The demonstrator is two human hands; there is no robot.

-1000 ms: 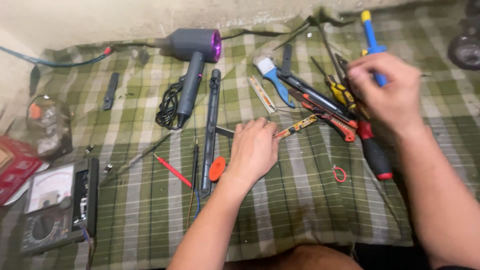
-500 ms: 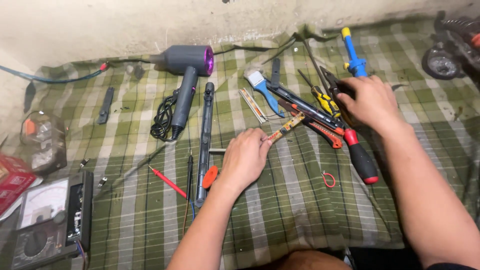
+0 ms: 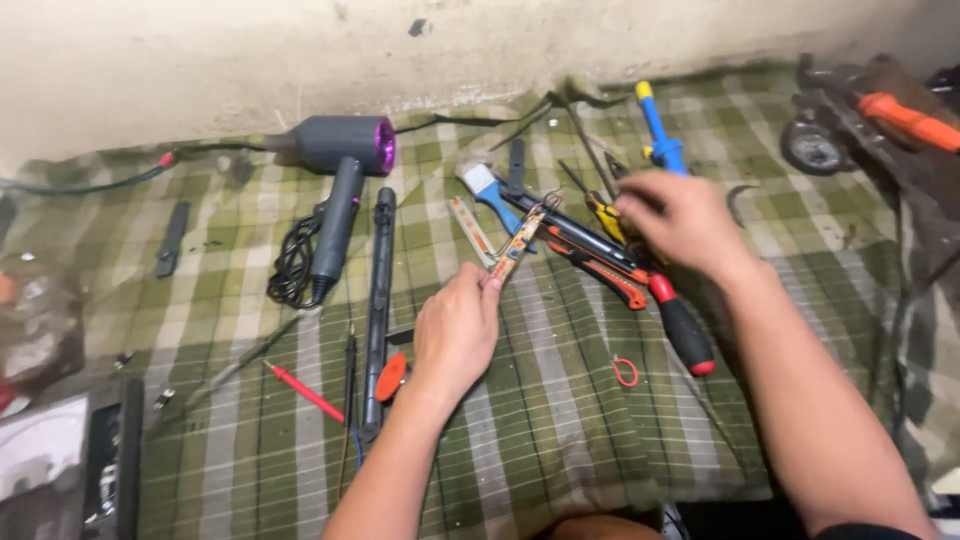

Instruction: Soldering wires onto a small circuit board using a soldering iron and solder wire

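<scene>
Holding a narrow circuit strip (image 3: pixel 520 243) pinched at its near end, the left hand (image 3: pixel 455 335) rests on the checked cloth (image 3: pixel 560 440). The right hand (image 3: pixel 680 220) is closed among the screwdrivers (image 3: pixel 660 300); its hold cannot be told. Judged step: sorting tools. No containers visible.

Green plaid cloth (image 3: pixel 560 420), grey-and-purple hair dryer (image 3: pixel 340 170), red-black screwdriver (image 3: pixel 680 325)
</scene>
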